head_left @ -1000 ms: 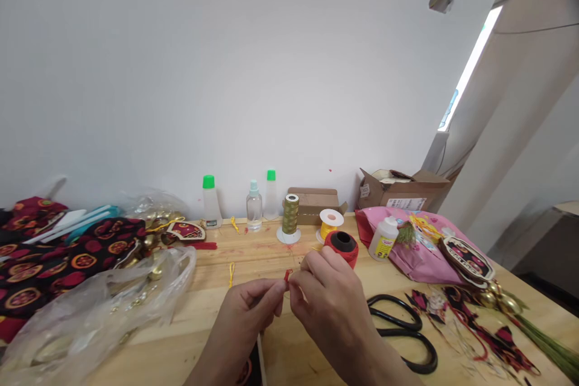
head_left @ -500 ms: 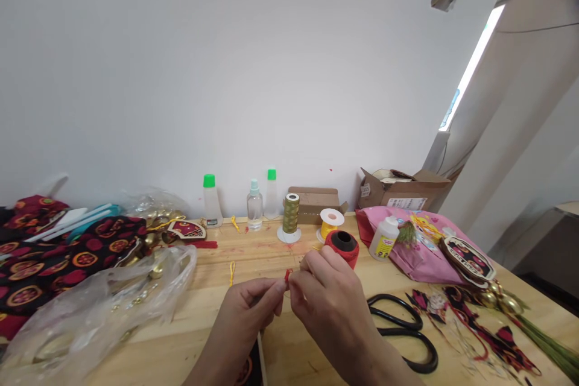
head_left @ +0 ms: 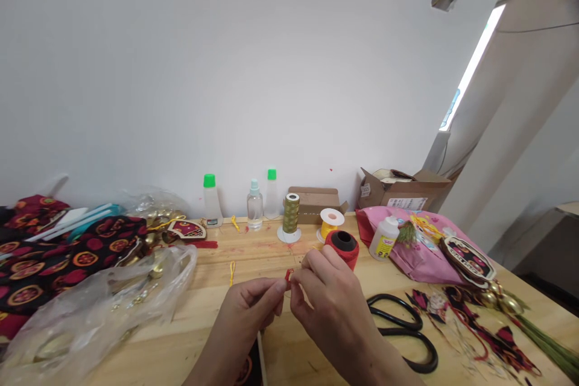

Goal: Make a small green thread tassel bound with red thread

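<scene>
Both hands meet over the wooden table at the lower middle. My left hand [head_left: 253,304] pinches a small red piece, perhaps thread or cord [head_left: 288,276], between thumb and forefinger. My right hand [head_left: 328,295] is closed at the other side of the same red piece, its fingertips touching it. Just behind the right hand stands a cone of red thread [head_left: 342,248] with a black core. Black-handled scissors [head_left: 407,332] lie right of the right wrist, their blades hidden. A yellow cord loop [head_left: 232,273] lies beyond the left hand.
Along the wall stand green-capped bottles [head_left: 211,200], a clear bottle [head_left: 254,205], a green thread spool [head_left: 292,214], a yellow spool [head_left: 330,226] and cardboard boxes [head_left: 398,190]. Left are a plastic bag [head_left: 149,277] and patterned fabric [head_left: 85,259]. Right are a glue bottle [head_left: 384,237], a pink bag [head_left: 407,259] and fabric scraps [head_left: 488,332].
The right fingers have shifted very slightly at the red piece, and a little more of it shows between the fingertips. The left hand stays in place.
</scene>
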`<state>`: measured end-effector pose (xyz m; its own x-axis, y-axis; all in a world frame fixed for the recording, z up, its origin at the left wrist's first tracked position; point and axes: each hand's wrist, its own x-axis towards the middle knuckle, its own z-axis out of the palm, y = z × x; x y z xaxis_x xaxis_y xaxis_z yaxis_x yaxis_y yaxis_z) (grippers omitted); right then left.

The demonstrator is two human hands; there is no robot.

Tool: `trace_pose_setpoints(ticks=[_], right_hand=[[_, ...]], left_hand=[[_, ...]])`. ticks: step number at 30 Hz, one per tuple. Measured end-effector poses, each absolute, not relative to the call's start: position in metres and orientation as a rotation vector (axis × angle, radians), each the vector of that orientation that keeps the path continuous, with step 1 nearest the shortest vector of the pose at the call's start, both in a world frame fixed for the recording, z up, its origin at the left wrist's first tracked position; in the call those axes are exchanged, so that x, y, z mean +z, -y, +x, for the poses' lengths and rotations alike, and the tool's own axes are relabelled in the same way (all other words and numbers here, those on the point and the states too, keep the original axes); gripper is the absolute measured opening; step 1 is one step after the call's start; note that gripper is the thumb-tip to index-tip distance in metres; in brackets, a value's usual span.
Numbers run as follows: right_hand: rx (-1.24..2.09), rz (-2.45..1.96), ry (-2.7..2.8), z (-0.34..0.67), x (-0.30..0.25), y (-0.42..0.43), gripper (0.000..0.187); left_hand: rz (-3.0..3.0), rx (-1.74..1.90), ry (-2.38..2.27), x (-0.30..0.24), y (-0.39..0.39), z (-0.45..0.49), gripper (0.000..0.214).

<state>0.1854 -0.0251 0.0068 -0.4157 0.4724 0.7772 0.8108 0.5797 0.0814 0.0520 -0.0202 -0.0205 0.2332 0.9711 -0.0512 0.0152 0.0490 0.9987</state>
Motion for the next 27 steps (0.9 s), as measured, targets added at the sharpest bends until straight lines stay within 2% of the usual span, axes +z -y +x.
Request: trace_pose_setpoints(ticks=[11, 22, 27], right_hand=[[-0.56, -0.975, 2.092, 0.1876, 0.0052, 0.0242, 0.025], [-0.087, -1.016, 1.993, 0.1933, 0.0053, 0.0239, 0.011], [-0.005, -1.014, 1.979, 0.1956, 0.0054, 0.0235, 0.011]], left_hand=[[1.296, 0.99, -1.089, -0.0216, 0.0211, 0.0509, 0.037], [1.164, 1.041, -0.967, -0.019, 0.0211, 0.0491, 0.038], [1.139, 1.068, -0.949, -0.0188, 0.0213, 0.0481, 0.036]])
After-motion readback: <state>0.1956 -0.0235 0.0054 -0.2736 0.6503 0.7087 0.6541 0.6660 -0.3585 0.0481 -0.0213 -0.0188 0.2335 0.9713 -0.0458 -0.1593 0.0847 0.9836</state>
